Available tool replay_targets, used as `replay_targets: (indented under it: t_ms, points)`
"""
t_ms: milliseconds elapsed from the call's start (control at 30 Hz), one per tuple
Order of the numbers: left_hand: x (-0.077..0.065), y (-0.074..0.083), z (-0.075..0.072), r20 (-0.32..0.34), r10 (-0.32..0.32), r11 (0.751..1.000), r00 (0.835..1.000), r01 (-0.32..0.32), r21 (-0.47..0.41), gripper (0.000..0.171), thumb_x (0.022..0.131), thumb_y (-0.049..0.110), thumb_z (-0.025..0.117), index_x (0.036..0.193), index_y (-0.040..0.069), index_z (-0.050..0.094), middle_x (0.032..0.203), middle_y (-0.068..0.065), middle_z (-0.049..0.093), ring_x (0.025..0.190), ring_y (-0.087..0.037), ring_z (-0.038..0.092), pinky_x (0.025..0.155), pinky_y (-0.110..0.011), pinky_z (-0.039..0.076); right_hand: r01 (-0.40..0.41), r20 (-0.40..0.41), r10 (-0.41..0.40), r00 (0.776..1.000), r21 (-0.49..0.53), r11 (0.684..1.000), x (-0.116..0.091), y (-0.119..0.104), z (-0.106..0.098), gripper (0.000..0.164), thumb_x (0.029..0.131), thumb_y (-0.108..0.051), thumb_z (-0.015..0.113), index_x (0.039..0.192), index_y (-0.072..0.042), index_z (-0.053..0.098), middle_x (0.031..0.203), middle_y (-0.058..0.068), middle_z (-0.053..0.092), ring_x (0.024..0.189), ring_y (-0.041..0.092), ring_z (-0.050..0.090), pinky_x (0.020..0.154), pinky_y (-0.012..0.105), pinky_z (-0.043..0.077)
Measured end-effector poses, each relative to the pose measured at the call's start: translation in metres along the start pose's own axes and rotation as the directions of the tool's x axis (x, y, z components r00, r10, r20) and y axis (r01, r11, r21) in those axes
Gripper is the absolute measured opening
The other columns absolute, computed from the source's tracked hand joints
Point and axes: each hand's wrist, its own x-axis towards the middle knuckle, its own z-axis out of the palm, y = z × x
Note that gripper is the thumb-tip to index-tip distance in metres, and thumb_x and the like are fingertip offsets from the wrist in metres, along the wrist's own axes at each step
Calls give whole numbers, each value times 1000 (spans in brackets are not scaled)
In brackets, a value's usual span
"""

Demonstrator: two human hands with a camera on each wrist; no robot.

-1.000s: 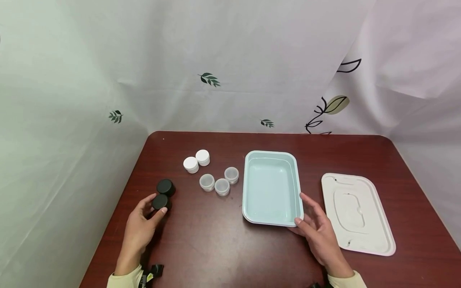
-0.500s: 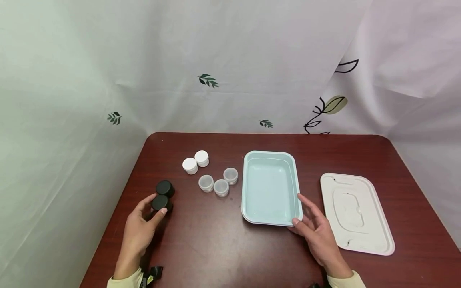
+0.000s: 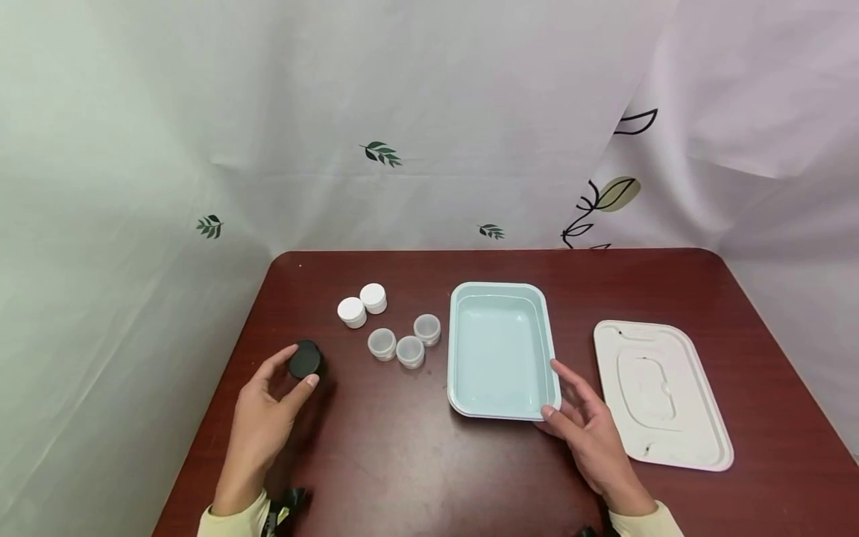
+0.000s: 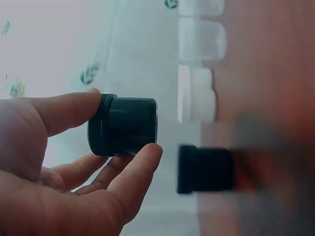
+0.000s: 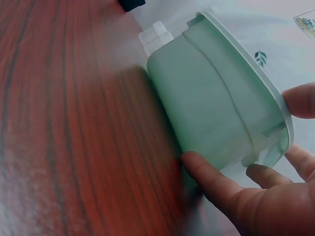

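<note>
My left hand pinches a black lidded jar between thumb and fingers, raised off the table. The left wrist view shows this held jar closest, with a second black jar standing on the table beyond it. From the head view that second jar is hidden behind the held one. At the near right corner of a pale blue-green plastic tub, my right hand grips with the thumb on the rim. In the right wrist view its fingers lie against the outer wall of the tub.
Two white-lidded jars stand left of centre at the back. Three small translucent jars are grouped between them and the tub. A flat white lid lies on the right of the dark red table.
My left hand has lifted the nearer black jar, which now covers the other from the head camera. My right hand stays on the tub. The head view has shifted slightly.
</note>
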Motion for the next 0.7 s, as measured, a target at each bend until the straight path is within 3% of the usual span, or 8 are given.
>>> replay_targets:
  t_ms: [167, 300, 467, 700]
  points:
    - [10, 25, 9, 72, 78, 997, 994, -77, -25, 61, 98, 19, 77, 155, 19, 53, 144, -16, 63, 123, -28, 64, 82, -7, 50, 4, 2, -4, 1000, -2, 1000, 1, -1, 0, 70, 101, 8, 61, 163, -1, 32, 161, 9, 43, 129, 9, 65, 89, 34, 63]
    - [23, 48, 28, 153, 139, 989, 978, -131, -66, 60, 97, 16, 79, 152, 16, 56, 136, -16, 67, 115, -29, 68, 84, -18, 55, -11, -7, 11, 1000, -15, 1000, 1, -2, 1, 70, 101, 6, 63, 163, -3, 33, 162, 12, 40, 128, 8, 66, 89, 33, 63]
    - [33, 75, 58, 271, 196, 972, 943, -149, -183, 61, 95, 8, 78, 151, 13, 56, 141, -14, 63, 124, -34, 70, 93, -28, 60, -30, -14, 29, 999, -23, 999, -3, -1, 2, 70, 101, 6, 64, 163, -4, 34, 160, 8, 42, 127, 8, 66, 88, 34, 64]
    - [45, 109, 100, 368, 301, 950, 880, -243, -196, 58, 95, 11, 77, 150, 15, 57, 141, -9, 66, 129, -28, 67, 110, -45, 54, -9, -8, 9, 1000, -25, 1000, -3, -1, 0, 70, 100, 6, 64, 163, -3, 35, 159, 7, 47, 128, 12, 67, 88, 35, 64]
